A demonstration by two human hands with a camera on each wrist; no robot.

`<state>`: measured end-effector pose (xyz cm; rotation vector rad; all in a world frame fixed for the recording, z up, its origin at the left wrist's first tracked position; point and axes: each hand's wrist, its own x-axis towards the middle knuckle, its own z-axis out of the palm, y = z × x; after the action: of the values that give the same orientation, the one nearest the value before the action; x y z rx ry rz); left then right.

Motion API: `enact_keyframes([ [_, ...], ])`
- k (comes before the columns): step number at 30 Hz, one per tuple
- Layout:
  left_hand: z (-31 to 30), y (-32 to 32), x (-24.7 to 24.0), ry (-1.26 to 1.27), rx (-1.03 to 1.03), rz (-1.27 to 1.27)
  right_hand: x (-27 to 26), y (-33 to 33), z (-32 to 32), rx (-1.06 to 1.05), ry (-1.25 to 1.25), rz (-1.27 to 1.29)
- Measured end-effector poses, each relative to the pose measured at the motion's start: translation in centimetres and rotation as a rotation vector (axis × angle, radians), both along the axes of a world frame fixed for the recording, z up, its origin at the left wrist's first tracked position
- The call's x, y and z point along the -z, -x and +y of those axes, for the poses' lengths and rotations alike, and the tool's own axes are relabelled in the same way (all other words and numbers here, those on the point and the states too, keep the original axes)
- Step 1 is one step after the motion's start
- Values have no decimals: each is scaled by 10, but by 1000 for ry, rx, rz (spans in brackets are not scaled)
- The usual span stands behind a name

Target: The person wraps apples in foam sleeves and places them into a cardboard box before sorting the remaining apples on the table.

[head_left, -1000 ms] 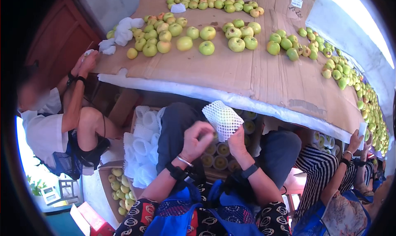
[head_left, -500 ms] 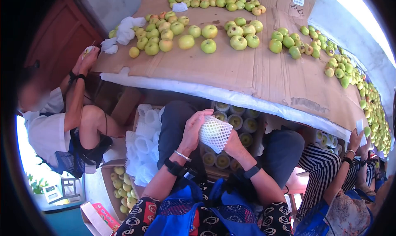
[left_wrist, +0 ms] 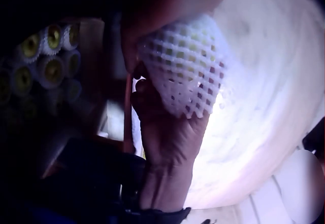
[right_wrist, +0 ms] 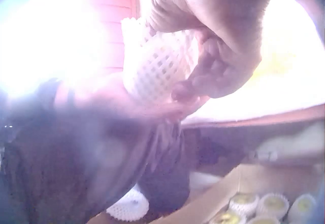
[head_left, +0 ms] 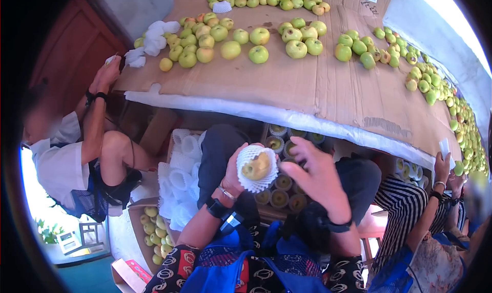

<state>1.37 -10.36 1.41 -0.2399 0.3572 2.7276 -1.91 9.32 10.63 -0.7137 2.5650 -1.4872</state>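
In the head view my left hand (head_left: 233,175) grips an apple (head_left: 257,166) in a white foam net (head_left: 247,181); the net's opening faces up and bares the yellowish-brown top. To its right is my right hand (head_left: 323,179), fingers spread and thumb close to the net's edge, holding nothing visible. The left wrist view shows the meshed side of the net (left_wrist: 185,66) between two hands. In the right wrist view, the net (right_wrist: 157,69) also appears between hands; exact finger contact cannot be told there.
Loose apples (head_left: 296,49) lie on the cardboard-covered table (head_left: 246,83). Below are netted apples in a box (head_left: 280,199), empty foam nets (head_left: 180,180) and a box of bare apples (head_left: 154,231). People sit at both sides, one beside the left table edge (head_left: 102,154).
The netted apple has turned so its bare top shows and has shifted slightly left. My right hand has let go and moved right, its fingers spreading; my left hand now grips the apple from the left.
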Motion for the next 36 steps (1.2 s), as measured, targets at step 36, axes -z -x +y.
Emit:
enact_keyframes([
  [36, 0, 0, 30, 17, -47, -2, -102, -75, -50, -782, 896, 112],
])
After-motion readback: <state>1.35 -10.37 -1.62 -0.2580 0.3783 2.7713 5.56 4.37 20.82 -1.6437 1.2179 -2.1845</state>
